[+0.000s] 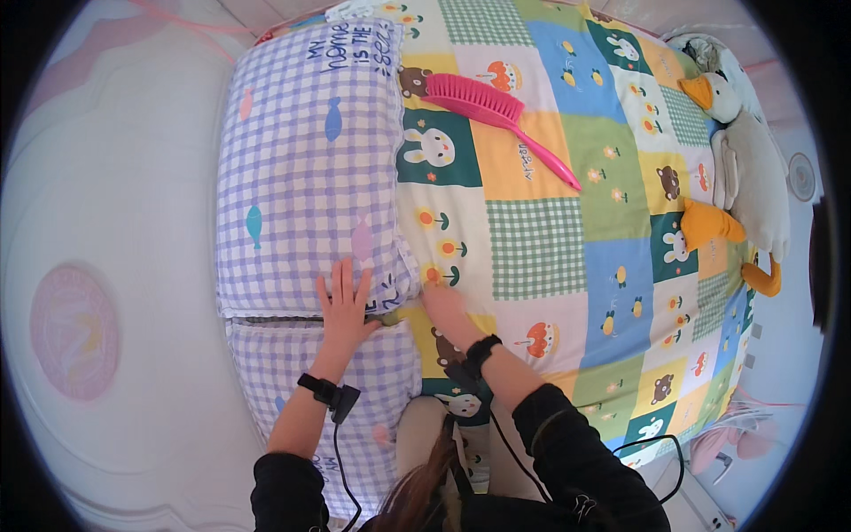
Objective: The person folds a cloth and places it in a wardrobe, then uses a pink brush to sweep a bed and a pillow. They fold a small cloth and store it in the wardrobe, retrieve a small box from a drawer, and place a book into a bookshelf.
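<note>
My left hand [344,306] lies flat with fingers spread on the lower edge of a purple-and-white checked pillow [297,164], which has fish shapes on it. At that pillow's lower right corner, my right hand [448,312] is closed, its fingers pinching the frilled edge; the fingertips are partly hidden. A second, matching pillow [341,377] lies nearer to me, with a narrow dark gap between the two. Both pillows rest along the left side of a colourful patchwork bedcover [536,253].
A pink long-handled brush [483,102] lies on the bedcover, bristles showing. A plush duck [753,168] with orange bill and feet sits at the far right. A white padded headboard [133,177] fills the left. Black cables run from bands on both my wrists.
</note>
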{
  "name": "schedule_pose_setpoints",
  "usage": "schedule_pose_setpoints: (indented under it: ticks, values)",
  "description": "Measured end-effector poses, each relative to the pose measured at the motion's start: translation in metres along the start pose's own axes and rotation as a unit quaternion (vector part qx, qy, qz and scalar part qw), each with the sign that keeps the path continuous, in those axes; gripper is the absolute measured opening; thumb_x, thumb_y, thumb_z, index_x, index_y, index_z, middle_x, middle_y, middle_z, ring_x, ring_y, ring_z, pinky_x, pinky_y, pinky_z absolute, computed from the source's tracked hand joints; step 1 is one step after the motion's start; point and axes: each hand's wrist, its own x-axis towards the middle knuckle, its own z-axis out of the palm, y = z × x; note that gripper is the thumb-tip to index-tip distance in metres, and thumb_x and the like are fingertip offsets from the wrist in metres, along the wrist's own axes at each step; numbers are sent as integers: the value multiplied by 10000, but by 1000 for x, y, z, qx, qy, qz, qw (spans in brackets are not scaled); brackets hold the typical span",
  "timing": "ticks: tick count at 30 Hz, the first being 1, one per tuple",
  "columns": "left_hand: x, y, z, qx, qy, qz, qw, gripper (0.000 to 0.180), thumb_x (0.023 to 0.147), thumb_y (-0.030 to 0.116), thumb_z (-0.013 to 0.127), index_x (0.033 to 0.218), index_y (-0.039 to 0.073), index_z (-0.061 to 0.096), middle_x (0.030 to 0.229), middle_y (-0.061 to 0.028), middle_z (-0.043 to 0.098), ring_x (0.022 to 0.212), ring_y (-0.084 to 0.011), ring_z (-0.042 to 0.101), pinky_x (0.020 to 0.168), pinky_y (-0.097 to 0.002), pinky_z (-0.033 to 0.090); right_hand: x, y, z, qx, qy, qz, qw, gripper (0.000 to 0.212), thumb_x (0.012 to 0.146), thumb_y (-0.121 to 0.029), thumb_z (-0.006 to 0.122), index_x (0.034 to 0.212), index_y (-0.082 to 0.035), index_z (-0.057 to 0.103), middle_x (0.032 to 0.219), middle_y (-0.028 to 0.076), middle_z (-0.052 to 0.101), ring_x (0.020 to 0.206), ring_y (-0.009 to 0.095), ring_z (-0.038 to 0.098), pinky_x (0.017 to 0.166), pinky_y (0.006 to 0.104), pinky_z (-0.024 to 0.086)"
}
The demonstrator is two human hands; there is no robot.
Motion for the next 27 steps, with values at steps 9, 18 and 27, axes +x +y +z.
schedule_pose_setpoints:
  ticks: [9, 18, 27]
  values:
    - [-20, -19, 13, -67, 108, -3, 992, 391, 680, 9, 645, 1046, 96, 540, 1103, -81, 534, 1041, -279, 508, 896, -429, 383, -15, 22, 30, 2, -6, -183, 983, 187, 849, -178, 499, 919, -20, 569, 784, 172, 630, 763, 355, 630, 675, 455, 498]
    - [-50, 67, 40, -121, -11, 159, 980, 422, 633, 164, 722, 1026, 102, 581, 1085, -78, 553, 1054, -268, 523, 966, -443, 355, -98, 54, 43, -83, 48, -232, 968, 482, 671, -174, 708, 1088, -24, 517, 1091, 146, 484, 1062, 329, 477, 881, 407, 421]
    - [-72, 99, 103, 19, 62, 145, 987, 90, 751, 175, 616, 837, 152, 631, 829, -13, 607, 938, -203, 558, 1016, -479, 298, -137, 61, 62, -120, 78, -189, 972, 625, 594, -273, 803, 1107, -71, 508, 1083, 125, 489, 1085, 310, 472, 843, 404, 449]
